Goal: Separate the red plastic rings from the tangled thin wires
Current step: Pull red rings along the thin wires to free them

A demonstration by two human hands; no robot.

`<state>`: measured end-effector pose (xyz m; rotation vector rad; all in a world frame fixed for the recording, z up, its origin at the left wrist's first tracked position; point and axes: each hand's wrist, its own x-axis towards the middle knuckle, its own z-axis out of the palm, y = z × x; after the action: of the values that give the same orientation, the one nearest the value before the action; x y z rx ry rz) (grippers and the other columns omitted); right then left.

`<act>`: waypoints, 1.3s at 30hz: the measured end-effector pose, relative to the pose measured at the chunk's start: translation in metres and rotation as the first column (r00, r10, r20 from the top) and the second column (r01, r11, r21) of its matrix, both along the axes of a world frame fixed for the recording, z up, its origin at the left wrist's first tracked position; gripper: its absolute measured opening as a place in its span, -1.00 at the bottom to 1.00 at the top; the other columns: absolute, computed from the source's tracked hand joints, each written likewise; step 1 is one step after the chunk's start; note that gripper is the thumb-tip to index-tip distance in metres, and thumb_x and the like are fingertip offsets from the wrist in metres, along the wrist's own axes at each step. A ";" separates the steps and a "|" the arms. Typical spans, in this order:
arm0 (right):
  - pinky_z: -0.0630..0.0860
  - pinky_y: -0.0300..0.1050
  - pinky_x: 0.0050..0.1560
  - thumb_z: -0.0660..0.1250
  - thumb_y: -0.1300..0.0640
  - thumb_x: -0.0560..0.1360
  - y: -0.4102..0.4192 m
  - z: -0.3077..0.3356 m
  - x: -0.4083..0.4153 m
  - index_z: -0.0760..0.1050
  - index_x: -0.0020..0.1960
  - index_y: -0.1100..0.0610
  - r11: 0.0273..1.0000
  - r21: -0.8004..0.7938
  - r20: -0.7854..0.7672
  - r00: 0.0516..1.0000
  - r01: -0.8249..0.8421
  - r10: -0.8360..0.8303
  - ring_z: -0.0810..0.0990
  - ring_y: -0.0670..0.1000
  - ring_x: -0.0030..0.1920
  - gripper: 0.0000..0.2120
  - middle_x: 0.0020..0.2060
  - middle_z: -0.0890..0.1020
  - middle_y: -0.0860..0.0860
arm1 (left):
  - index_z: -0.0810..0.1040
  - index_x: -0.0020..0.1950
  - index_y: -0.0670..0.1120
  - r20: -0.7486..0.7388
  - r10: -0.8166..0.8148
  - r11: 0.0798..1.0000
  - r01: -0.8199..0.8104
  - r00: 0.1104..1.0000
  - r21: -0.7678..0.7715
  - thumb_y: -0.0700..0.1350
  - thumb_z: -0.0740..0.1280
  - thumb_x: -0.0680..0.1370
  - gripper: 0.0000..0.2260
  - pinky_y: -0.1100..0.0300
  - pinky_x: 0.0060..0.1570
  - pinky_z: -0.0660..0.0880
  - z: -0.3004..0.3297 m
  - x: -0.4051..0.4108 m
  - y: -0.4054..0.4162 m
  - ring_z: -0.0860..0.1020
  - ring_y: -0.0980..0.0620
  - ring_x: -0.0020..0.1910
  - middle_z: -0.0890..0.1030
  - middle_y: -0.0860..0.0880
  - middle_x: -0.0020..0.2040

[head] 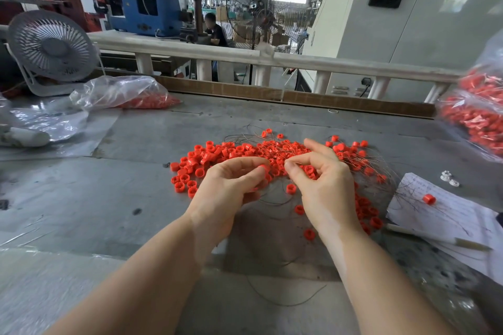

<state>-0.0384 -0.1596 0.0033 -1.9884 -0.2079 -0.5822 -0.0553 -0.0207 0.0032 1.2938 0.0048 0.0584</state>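
Fingers of the left hand [227,185] curl inward, with thumb and fingertips pinched on a single red ring [264,168] held just above the grey table [81,198]. Far to the left stands a small white desk fan [51,49], and beside it a clear plastic bag [122,92] lies on the table with more red rings inside. Loose red plastic rings [217,153] spread in a wide heap across the middle of the table, beyond and under both hands, and thin dark wires [275,200] thread through the heap and trail toward the near edge. Just right of the held ring, the right hand [324,190] pinches thumb and forefinger together on what looks like a thin wire, too fine to be sure, its other fingers loosely bent over the heap. Further right, a written paper sheet [457,215] carries one stray ring, and a second clear bag [479,114] of red rings sits at the right edge.
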 end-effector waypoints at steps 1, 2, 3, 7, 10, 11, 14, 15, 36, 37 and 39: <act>0.29 -0.16 0.28 0.43 0.18 0.44 0.000 0.000 0.000 0.62 -0.22 0.04 1.000 0.003 0.013 1.000 0.001 -0.001 0.43 -0.07 0.25 -0.92 0.14 0.54 -0.08 | 0.62 -0.11 -0.09 0.000 -0.043 0.998 0.043 0.999 0.040 -0.27 0.33 0.51 -0.88 0.38 -0.37 0.47 0.000 -0.001 0.000 0.57 0.17 -0.35 0.63 0.00 -0.30; 0.34 -0.11 0.25 0.43 0.18 0.43 0.001 0.000 0.000 0.63 -0.22 0.06 1.000 0.002 0.027 1.000 0.006 -0.006 0.46 -0.07 0.21 -0.93 0.09 0.54 -0.09 | 0.63 -0.10 -0.09 -0.003 -0.090 0.993 0.090 0.996 0.072 -0.26 0.34 0.51 -0.89 0.38 -0.36 0.46 0.000 -0.002 -0.001 0.57 0.18 -0.33 0.63 -0.01 -0.27; 0.38 -0.11 0.21 0.43 0.19 0.43 0.001 0.000 0.001 0.64 -0.21 0.07 1.000 0.002 0.040 0.999 0.008 -0.008 0.48 -0.08 0.17 -0.93 0.04 0.55 -0.10 | 0.64 -0.10 -0.09 -0.006 -0.129 0.987 0.129 0.992 0.093 -0.25 0.34 0.51 -0.89 0.37 -0.36 0.46 0.000 -0.003 -0.001 0.58 0.18 -0.31 0.64 -0.01 -0.24; 0.43 -0.39 -0.04 0.42 0.23 0.43 0.002 0.001 -0.001 0.61 -0.24 0.03 0.996 0.053 0.065 0.996 -0.070 0.066 0.55 -0.21 -0.01 -0.87 -0.11 0.59 -0.14 | 0.66 -0.11 -0.07 -0.010 -0.182 0.976 0.182 0.983 0.123 -0.26 0.34 0.50 -0.87 0.35 -0.33 0.48 0.001 -0.006 -0.001 0.58 0.17 -0.25 0.65 -0.02 -0.19; 0.51 -0.31 -0.19 0.40 0.23 0.45 0.004 0.001 -0.001 0.61 -0.23 0.01 0.983 0.109 0.047 0.988 -0.148 0.144 0.59 -0.20 -0.19 -0.85 -0.24 0.64 -0.16 | 0.66 -0.14 -0.06 -0.004 -0.171 0.978 0.171 0.985 0.119 -0.26 0.35 0.50 -0.86 0.36 -0.34 0.48 0.002 -0.007 -0.001 0.58 0.18 -0.26 0.65 0.02 -0.24; 0.50 -0.30 -0.22 0.39 0.23 0.46 0.005 0.001 -0.001 0.60 -0.22 0.01 0.978 0.121 0.037 0.986 -0.168 0.164 0.58 -0.19 -0.27 -0.85 -0.28 0.65 -0.14 | 0.65 -0.14 -0.06 0.000 -0.161 0.980 0.160 0.987 0.118 -0.26 0.35 0.50 -0.86 0.36 -0.35 0.47 0.002 -0.007 -0.001 0.58 0.19 -0.27 0.65 0.03 -0.25; 0.44 -0.36 -0.27 0.38 0.25 0.47 0.006 0.001 -0.001 0.58 -0.24 0.03 0.968 0.143 0.026 0.978 -0.207 0.205 0.52 -0.23 -0.38 -0.83 -0.40 0.61 -0.14 | 0.65 -0.15 -0.07 -0.006 -0.115 0.991 0.115 0.993 0.061 -0.26 0.34 0.50 -0.87 0.37 -0.37 0.44 0.003 -0.006 0.000 0.54 0.17 -0.31 0.62 0.01 -0.28; 0.42 -0.39 -0.29 0.38 0.26 0.47 0.006 0.000 -0.001 0.57 -0.25 0.03 0.968 0.137 0.025 0.977 -0.212 0.210 0.51 -0.25 -0.41 -0.82 -0.43 0.59 -0.16 | 0.65 -0.15 -0.07 -0.013 -0.098 0.995 0.098 0.995 0.021 -0.26 0.33 0.50 -0.86 0.36 -0.36 0.42 0.003 -0.005 0.001 0.53 0.15 -0.33 0.61 -0.02 -0.29; 0.41 -0.33 -0.46 0.23 0.26 0.55 -0.001 0.013 -0.003 0.54 -0.18 0.15 0.639 0.741 -0.093 0.910 -0.209 0.405 0.53 -0.11 -0.43 -0.83 -0.40 0.63 0.01 | 0.64 -0.16 -0.21 -0.046 0.127 0.891 -0.135 0.991 -0.433 -0.31 0.34 0.36 -0.89 0.34 -0.22 0.58 0.001 0.009 0.015 0.65 0.11 -0.28 0.68 -0.07 -0.27; 0.41 -0.34 -0.46 0.22 0.26 0.55 -0.002 0.014 -0.003 0.53 -0.18 0.15 0.621 0.761 -0.092 0.916 -0.188 0.390 0.55 -0.11 -0.42 -0.82 -0.39 0.63 0.01 | 0.63 -0.14 -0.22 -0.051 0.134 0.886 -0.143 0.990 -0.441 -0.33 0.32 0.41 -0.89 0.34 -0.22 0.58 0.001 0.010 0.016 0.66 0.12 -0.27 0.68 -0.07 -0.27; 0.42 -0.35 -0.45 0.22 0.27 0.55 -0.004 0.014 -0.002 0.54 -0.18 0.15 0.595 0.791 -0.092 0.932 -0.145 0.350 0.57 -0.12 -0.41 -0.81 -0.39 0.64 0.01 | 0.60 -0.08 -0.25 -0.056 0.145 0.875 -0.155 0.988 -0.459 -0.35 0.29 0.46 -0.88 0.35 -0.23 0.57 0.001 0.011 0.016 0.66 0.12 -0.26 0.68 -0.06 -0.28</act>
<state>-0.0399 -0.1635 0.0177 -1.1187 -0.0585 -0.1708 -0.0439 -0.0046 0.0041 0.8109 0.1301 0.1680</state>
